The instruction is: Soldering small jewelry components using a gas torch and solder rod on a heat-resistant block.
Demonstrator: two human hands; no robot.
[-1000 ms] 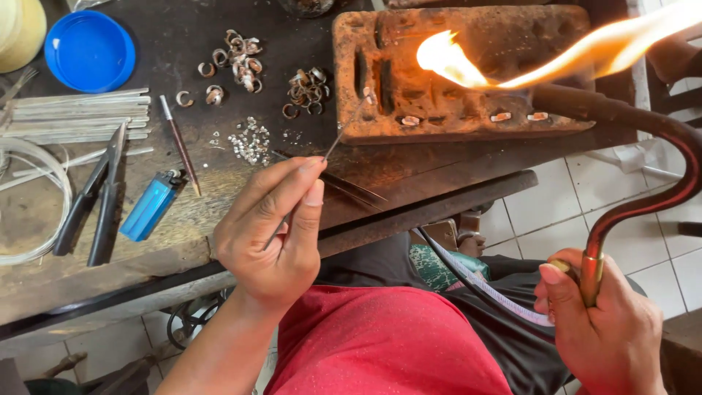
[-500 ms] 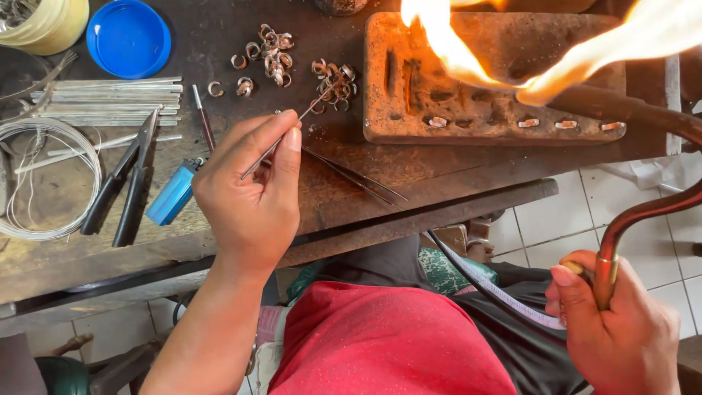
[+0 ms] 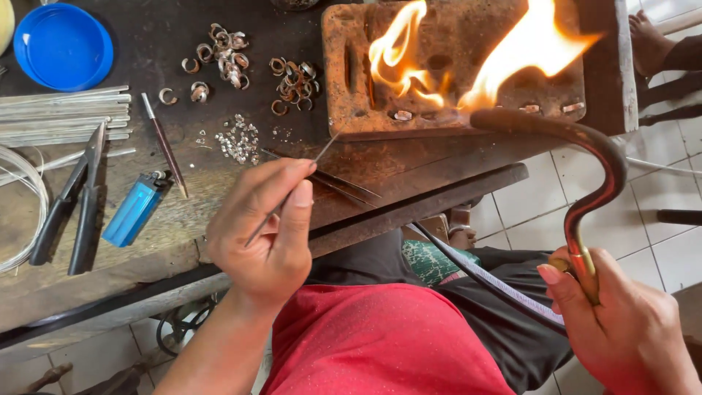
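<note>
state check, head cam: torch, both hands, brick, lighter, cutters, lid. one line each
torch: lit, flame on the brick
right hand: gripping the torch's lower end
left hand: pinching a thin metal pick, tip toward the brick
soldering brick: flat on the bench, small pieces along its front edge, under flame
blue lighter: lying flat, unlit
cutters: lying flat, untouched
blue lid: lying flat
rings: loose piles

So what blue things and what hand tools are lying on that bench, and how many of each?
Blue lid: 1
Blue lighter: 1
Black-handled pliers: 1
Thin rod with dark tip: 1
Total: 4
</note>
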